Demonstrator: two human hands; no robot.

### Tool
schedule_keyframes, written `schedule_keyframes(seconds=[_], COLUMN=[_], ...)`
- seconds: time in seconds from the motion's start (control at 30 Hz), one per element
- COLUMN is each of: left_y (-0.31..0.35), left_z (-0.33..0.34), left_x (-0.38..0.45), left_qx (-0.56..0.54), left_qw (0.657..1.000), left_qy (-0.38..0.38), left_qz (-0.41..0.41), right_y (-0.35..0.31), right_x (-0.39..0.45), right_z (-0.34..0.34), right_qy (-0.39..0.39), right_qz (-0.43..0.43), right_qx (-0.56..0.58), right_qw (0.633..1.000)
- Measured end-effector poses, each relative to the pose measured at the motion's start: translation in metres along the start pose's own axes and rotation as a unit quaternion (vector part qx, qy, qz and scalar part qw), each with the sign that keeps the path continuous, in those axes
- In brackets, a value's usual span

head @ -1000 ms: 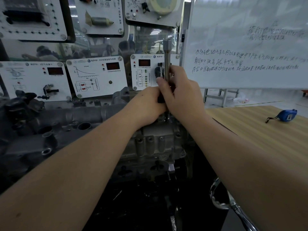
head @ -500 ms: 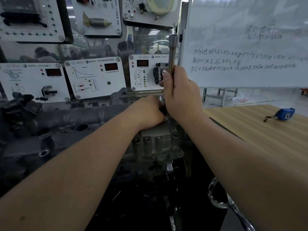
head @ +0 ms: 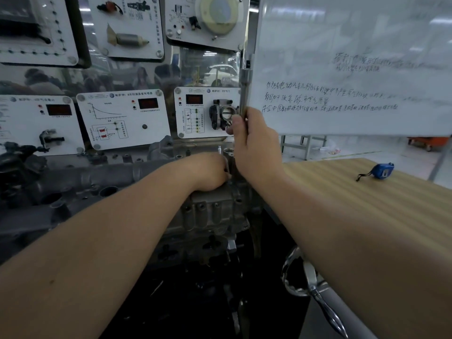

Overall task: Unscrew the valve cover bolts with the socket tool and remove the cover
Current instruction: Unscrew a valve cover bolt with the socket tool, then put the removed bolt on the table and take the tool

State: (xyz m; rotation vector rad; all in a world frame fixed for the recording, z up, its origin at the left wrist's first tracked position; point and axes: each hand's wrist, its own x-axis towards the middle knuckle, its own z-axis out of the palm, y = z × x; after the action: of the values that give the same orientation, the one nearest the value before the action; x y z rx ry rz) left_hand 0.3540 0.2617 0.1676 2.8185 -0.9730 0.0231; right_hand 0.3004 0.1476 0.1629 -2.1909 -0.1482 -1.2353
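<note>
We judge the current step to be bolt extraction at the right end of the valve cover (head: 80, 177), a long grey cast piece with a dull, pitted finish lying across the left and centre of the bench. Our right hand (head: 256, 145) holds the socket tool (head: 244, 90) upright, fingers wrapped fully round its smooth, cylindrical steel shaft; the upper end stands clear above the fist against the whiteboard (head: 354, 69). Our left hand (head: 208, 171) rests low on the casting just beside the right hand, fingers curled toward the tool's foot. Whether they pinch a bolt or steady the socket, we cannot tell. A thin bright stud (head: 219, 150) stands just beyond it.

The next move probably calls for clearing any loosened bolt and reseating the socket squarely on the next head. A blue tape measure (head: 381, 170) lies well apart on the wood-grain table (head: 354, 216).
</note>
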Motion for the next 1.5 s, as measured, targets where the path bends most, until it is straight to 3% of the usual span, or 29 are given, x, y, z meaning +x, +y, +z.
schedule_keyframes(seconds=[0.27, 0.43, 0.57, 0.73, 0.87, 1.03, 1.23, 1.5], left_y=[0.005, 0.014, 0.069, 0.203, 0.315, 0.426, 0.484, 0.506], left_z=[-0.01, -0.043, -0.045, 0.015, 0.08, 0.149, 0.204, 0.237], left_x=[0.013, 0.013, 0.001, -0.02, -0.044, -0.085, -0.107, -0.104], left_qx=[0.074, -0.001, -0.107, -0.2, -0.286, -0.276, -0.266, -0.254], left_qw=[0.997, 0.998, 0.987, 0.968, 0.931, 0.907, 0.896, 0.886], left_qy=[0.001, 0.061, 0.11, 0.04, -0.05, -0.109, -0.104, -0.144], left_qz=[0.006, -0.014, 0.043, 0.147, 0.22, 0.3, 0.34, 0.361], right_y=[-0.007, -0.001, 0.011, 0.029, 0.049, 0.062, 0.078, 0.1], right_x=[-0.015, -0.035, -0.055, -0.1, -0.145, -0.205, -0.251, -0.276], right_z=[-0.072, -0.118, -0.161, -0.242, -0.318, -0.406, -0.476, -0.492], right_qy=[0.006, -0.045, -0.072, -0.072, -0.054, 0.018, 0.086, 0.06], right_qz=[0.021, 0.068, 0.138, 0.235, 0.359, 0.462, 0.535, 0.547], right_qx=[-0.057, -0.103, -0.141, -0.213, -0.22, -0.211, -0.208, -0.231], right_qw=[0.998, 0.991, 0.978, 0.946, 0.906, 0.861, 0.814, 0.802])
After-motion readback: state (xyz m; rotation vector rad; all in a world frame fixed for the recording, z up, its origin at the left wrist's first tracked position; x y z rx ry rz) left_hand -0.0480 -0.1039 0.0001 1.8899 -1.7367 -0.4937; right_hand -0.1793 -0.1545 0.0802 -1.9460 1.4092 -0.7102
